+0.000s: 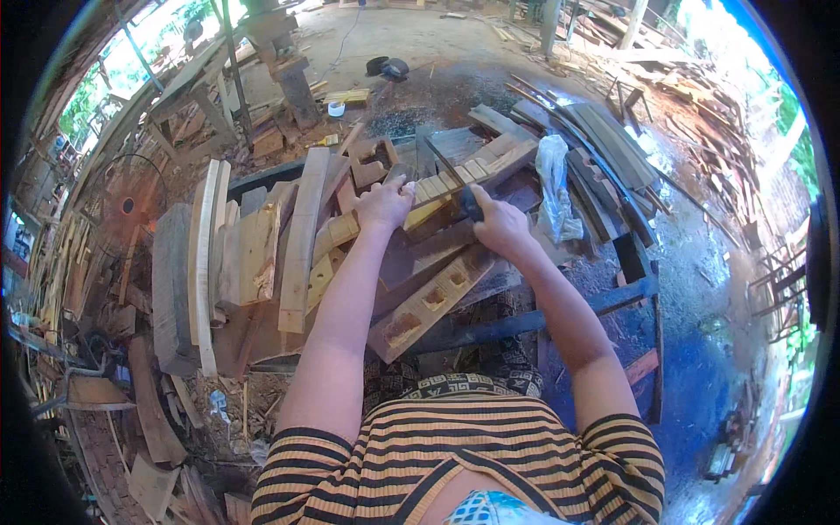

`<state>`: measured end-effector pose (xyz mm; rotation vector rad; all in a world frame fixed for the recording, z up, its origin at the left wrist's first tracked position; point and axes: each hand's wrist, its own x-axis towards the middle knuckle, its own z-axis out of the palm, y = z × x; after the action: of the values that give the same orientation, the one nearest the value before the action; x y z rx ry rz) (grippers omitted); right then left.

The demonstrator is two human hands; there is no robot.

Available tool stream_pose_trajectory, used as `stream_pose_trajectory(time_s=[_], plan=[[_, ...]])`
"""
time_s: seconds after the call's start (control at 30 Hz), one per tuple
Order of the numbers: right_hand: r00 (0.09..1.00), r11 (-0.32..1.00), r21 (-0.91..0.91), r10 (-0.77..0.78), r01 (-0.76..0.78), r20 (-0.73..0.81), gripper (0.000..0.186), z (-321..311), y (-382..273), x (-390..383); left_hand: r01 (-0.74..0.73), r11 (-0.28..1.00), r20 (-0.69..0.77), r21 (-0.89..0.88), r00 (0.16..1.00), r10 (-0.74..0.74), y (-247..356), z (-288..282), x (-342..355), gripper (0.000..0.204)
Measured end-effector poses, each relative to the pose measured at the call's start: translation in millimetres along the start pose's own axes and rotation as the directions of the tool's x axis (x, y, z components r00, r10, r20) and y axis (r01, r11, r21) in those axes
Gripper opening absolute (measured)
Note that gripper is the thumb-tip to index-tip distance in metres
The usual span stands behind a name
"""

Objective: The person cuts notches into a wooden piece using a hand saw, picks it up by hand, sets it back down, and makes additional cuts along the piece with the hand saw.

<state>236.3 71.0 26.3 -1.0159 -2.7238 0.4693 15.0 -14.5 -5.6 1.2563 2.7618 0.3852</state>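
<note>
A long pale wooden bar (424,192) with several crosswise marks or cuts lies at a slant across the pile of timber before me. My left hand (383,206) is closed on this bar, left of the cross marks, its fingertips partly hidden. To its right, my right hand (503,226) is wrapped round the dark handle of a handsaw (448,164). Its narrow blade, seen nearly edge-on, points up and left across the bar. Nearer to me, below both hands, rests a thick wooden block (433,302) with several rectangular holes.
Curved boards (302,245) stand to the left of my left hand. A clear plastic bag (554,188) hangs over timber at the right. A paintbrush (329,140) lies beyond the pile, near a white roll (336,108). A blue metal bar (560,311) runs before my body.
</note>
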Motion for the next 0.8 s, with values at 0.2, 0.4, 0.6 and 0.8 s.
stream_pose_trajectory(time_s=[0.2,0.4,0.6,0.8], plan=[[1.000,0.999,-0.040,0.001,-0.001,0.022,0.072,0.4,-7.1,-30.8,0.028,1.000,0.011,-0.012,1.000,-0.028,-4.8,-0.4,-2.1,0.052],[1.000,0.999,-0.050,0.007,-0.007,-0.004,0.077,-13.8,15.3,-120.1,0.027,1.000,0.001,-0.014,1.000,-0.027,0.8,-8.9,-6.5,0.051],[0.999,0.999,-0.040,0.013,-0.011,0.053,0.071,-22.8,-6.9,-41.0,0.020,1.000,0.004,-0.006,1.000,-0.020,-1.6,-3.7,-3.4,0.051],[0.999,0.999,-0.015,0.028,-0.028,-0.022,0.070,5.7,-3.1,8.1,0.031,0.999,0.019,-0.009,0.999,-0.031,6.3,-3.4,-2.9,0.052]])
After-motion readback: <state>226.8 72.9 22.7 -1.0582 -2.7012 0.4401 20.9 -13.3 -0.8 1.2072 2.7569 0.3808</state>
